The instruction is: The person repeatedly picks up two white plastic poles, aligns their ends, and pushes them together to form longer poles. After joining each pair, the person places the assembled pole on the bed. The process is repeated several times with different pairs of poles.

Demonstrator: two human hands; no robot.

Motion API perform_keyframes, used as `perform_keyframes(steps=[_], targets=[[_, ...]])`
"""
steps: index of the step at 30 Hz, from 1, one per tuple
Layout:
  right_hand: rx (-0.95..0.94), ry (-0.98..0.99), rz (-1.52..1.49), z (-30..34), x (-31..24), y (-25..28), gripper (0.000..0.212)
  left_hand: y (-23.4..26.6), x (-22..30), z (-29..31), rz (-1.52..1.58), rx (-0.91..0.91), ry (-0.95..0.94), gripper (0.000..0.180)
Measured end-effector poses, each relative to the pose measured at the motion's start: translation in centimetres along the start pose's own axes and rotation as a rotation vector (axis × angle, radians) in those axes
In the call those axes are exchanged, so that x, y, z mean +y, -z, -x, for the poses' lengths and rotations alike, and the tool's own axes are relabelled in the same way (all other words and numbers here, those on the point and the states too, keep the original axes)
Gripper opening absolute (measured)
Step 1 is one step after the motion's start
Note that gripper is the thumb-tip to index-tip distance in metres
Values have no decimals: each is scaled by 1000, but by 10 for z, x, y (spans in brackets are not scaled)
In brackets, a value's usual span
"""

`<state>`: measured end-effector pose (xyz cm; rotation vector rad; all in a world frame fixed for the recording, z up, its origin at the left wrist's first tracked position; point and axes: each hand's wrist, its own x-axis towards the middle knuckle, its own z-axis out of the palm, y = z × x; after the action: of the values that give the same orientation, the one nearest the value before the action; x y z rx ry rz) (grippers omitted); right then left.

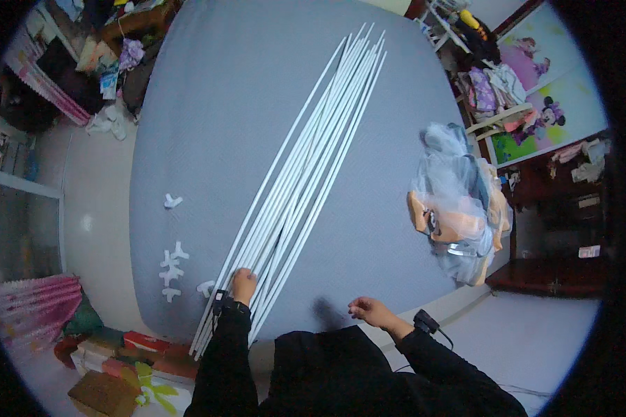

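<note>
A bundle of long, thin white poles (306,160) lies slantwise across the grey quilted bed (209,104). The poles fan out slightly, and their near ends reach the bed's front edge. My left hand (243,283) is closed at the near part of the bundle, seemingly around a pole; its fingertips are hidden. To the right of the poles, my right hand (371,311) hovers near the front edge, fingers loosely curled and apart, holding nothing. Several small white branched connectors (170,276) lie on the bed's left side. Another white connector (205,286) sits beside my left wrist.
Clear plastic packaging with grey and orange fabric (459,208) is heaped at the bed's right edge. Cardboard boxes (104,395) stand on the floor at the lower left. A chair with clothes (494,94) is at the far right, beside a dark wooden cabinet (549,236).
</note>
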<state>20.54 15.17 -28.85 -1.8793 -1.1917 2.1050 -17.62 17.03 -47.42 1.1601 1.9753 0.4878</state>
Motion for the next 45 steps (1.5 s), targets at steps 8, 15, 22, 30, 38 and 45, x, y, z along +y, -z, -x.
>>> perform_keyframes(steps=[8,15,22,30,38,45], targets=[[117,-36,268,-165,10,8,33,13,35,-33,-183,316,-91,47],[290,-96,-168,-266,-23,21,53,10,49,-85,-221,208,194,67],[-54,-123,-661,-302,-72,0,55,-15,85,-87,-158,-52,100,78],[-53,-162,-979,-302,-68,-21,53,-59,139,-50,-135,-324,32,103],[-214,-18,-1099,-316,-33,-13,61,-109,144,-36,-287,-88,102,81],[-180,43,-1218,-294,-24,-12,64,-101,160,-4,-270,-36,0,72]])
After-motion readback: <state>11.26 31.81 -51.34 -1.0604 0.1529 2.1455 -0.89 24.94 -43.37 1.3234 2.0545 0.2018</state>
